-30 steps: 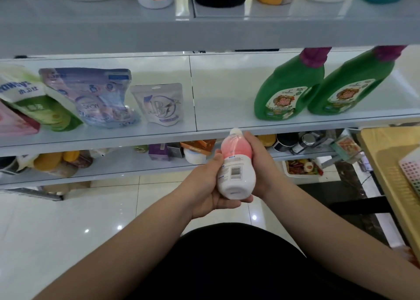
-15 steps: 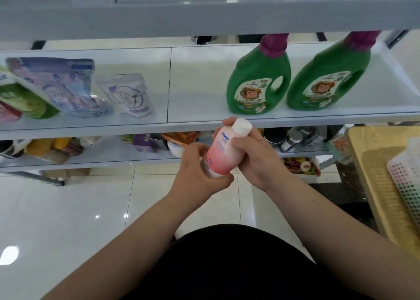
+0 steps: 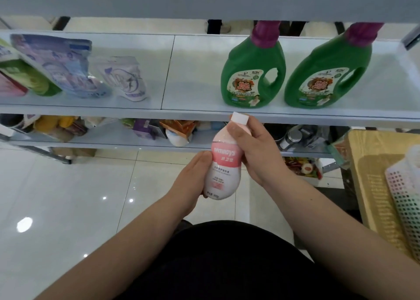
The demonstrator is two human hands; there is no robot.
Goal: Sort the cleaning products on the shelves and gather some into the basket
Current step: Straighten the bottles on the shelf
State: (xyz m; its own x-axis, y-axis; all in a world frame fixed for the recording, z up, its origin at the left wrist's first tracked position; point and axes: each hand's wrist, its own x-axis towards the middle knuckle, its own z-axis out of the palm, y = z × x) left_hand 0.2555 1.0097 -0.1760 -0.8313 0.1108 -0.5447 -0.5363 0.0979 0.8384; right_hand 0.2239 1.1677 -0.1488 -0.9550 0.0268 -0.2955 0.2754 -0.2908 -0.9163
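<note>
While the pink bottle (image 3: 223, 170) stands upright just in front of the middle shelf (image 3: 295, 115), label facing the camera, the left hand (image 3: 191, 184) cups its base and the right hand (image 3: 256, 150) wraps its neck. This hold probably serves a label check before shelving or transfer to the perforated basket (image 3: 406, 209).

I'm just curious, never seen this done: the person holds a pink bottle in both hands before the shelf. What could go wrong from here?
1. The pink bottle hangs over glossy floor tiles; if the left hand lets go, the right hand, gripping only the neck, may drop it.
2. Its white cap sits close to the shelf edge; lifting it could bump the nearer green jug.
</note>
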